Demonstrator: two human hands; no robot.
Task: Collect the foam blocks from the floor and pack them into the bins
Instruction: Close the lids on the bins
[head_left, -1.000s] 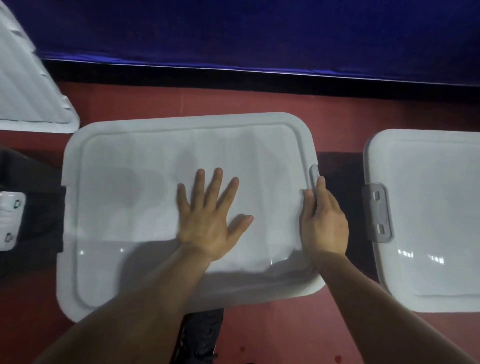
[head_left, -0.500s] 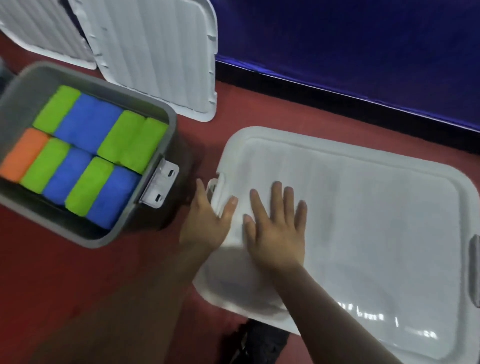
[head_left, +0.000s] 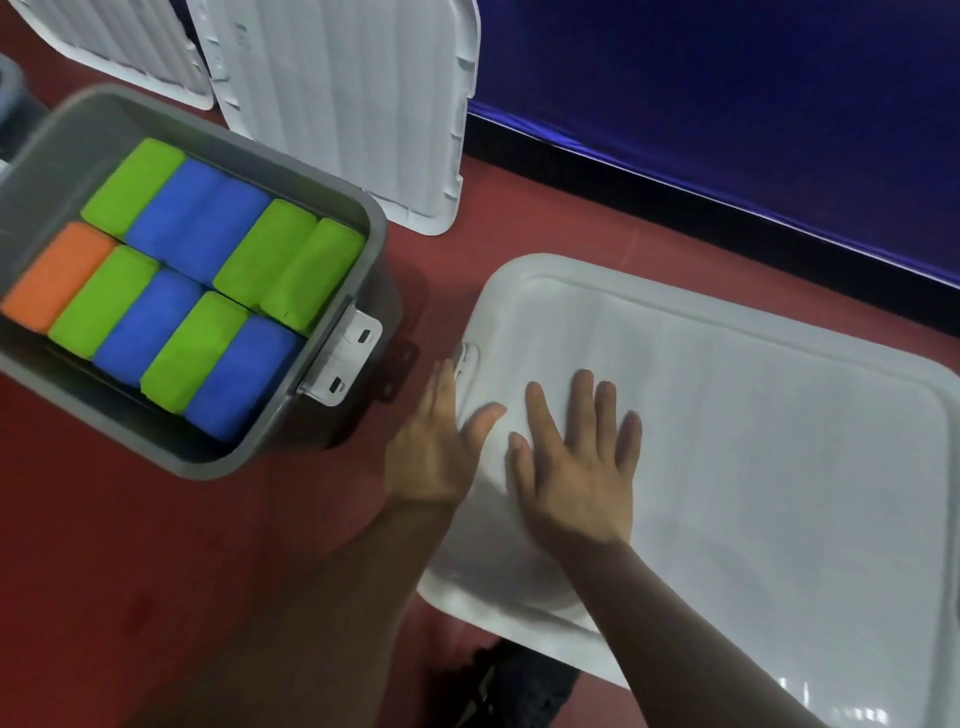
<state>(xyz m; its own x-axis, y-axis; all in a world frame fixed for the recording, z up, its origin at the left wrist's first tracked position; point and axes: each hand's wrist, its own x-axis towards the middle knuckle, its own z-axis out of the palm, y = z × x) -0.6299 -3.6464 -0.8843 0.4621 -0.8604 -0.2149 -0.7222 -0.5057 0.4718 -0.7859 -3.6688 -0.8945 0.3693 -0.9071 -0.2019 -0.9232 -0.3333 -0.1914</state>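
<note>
A grey bin (head_left: 218, 457) stands open at the left on the red floor, packed with several green, blue and orange foam blocks (head_left: 208, 291). To its right is a second bin closed under a white lid (head_left: 753, 441). My right hand (head_left: 576, 457) lies flat on that lid near its left end, fingers straight and spread. My left hand (head_left: 436, 447) rests at the lid's left edge by the latch (head_left: 464, 358), thumb on the lid top and fingers straight along the side.
Two loose white lids (head_left: 353, 104) (head_left: 114, 47) lean at the back left, behind the open bin. A blue wall with a black skirting (head_left: 727, 171) runs along the back. Part of another grey bin (head_left: 10, 104) shows at the far left.
The view swung left from one second ago, bringing the open packed bin into sight. My left hand shifted from the lid's middle to its left edge; my right hand left the right latch and lies flat.
</note>
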